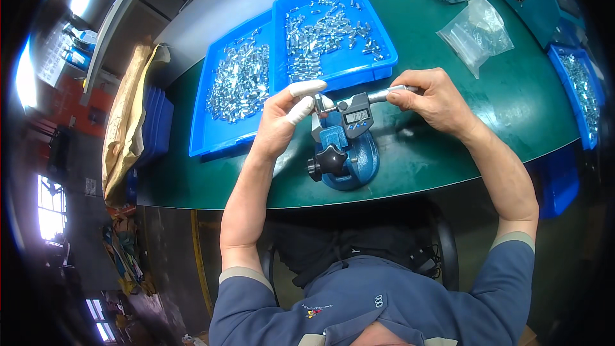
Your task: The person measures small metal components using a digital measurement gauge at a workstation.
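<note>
Green matting covers the curved workbench, and near its front edge stands a digital micrometer clamped in a blue stand with a black knob on its left side. At the micrometer's anvil end the left hand, with white cots on the thumb and forefinger, pinches a small metal part between narrow fingertips and holds it in the measuring gap. The right hand is curled around the micrometer's silver thimble, fingers closed on it. Just behind the hands sit two blue trays, the nearer, right-hand one scattered with small shiny metal parts, the left-hand one heaped more thickly with them. Farther right lie clear plastic bags, one holding more metal pieces, and another blue tray of parts sits at the bench's right rim. Beyond the left end of the bench hangs a brown paper sack beside stacked blue trays.
</note>
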Action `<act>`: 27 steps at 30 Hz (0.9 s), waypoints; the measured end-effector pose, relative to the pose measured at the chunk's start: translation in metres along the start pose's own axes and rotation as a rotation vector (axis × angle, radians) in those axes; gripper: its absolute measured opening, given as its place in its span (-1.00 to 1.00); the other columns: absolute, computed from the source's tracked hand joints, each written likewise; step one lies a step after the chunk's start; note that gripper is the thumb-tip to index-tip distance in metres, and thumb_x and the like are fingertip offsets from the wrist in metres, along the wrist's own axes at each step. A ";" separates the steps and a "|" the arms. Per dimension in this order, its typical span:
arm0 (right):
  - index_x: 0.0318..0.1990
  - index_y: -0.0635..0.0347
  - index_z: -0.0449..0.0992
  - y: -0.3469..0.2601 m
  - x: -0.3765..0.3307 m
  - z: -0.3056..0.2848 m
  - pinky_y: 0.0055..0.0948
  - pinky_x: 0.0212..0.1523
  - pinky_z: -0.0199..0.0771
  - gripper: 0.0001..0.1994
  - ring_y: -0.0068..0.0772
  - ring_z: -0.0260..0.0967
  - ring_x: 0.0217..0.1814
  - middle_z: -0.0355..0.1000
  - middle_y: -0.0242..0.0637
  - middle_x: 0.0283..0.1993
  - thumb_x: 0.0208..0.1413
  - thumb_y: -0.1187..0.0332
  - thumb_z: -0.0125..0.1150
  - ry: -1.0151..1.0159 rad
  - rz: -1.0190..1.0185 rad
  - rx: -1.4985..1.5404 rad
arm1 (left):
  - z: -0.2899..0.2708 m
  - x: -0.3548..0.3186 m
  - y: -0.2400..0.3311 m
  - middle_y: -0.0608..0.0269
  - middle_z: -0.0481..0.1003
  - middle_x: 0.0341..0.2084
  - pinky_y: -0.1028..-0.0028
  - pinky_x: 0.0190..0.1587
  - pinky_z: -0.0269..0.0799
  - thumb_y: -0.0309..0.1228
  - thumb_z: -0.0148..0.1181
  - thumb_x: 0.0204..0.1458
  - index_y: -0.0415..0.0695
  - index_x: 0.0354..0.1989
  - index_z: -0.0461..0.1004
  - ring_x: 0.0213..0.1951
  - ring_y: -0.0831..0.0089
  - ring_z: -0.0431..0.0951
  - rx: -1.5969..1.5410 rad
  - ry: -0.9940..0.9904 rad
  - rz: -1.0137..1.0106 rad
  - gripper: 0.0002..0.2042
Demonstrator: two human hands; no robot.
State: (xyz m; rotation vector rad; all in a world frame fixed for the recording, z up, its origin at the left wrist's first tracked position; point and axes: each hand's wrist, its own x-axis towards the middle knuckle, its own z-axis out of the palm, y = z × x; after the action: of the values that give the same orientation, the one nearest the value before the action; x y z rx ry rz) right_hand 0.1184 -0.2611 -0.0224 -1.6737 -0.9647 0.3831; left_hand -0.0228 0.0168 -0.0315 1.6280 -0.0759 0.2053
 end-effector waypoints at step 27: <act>-0.24 0.33 0.63 0.000 -0.002 0.001 -0.57 -0.39 0.31 -0.82 -0.66 0.31 -0.42 0.46 -0.42 -0.48 0.14 0.36 0.37 0.016 -0.030 0.049 | -0.001 0.001 -0.001 0.15 0.64 -0.22 0.40 -0.04 0.53 -0.49 0.25 0.17 -0.23 0.11 0.52 -0.17 0.42 0.62 0.010 0.083 0.018 -0.68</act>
State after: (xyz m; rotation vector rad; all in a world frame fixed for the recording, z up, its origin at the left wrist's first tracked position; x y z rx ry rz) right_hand 0.1166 -0.2620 -0.0231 -1.6137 -0.9604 0.3705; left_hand -0.0217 0.0181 -0.0321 1.6278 -0.0263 0.2869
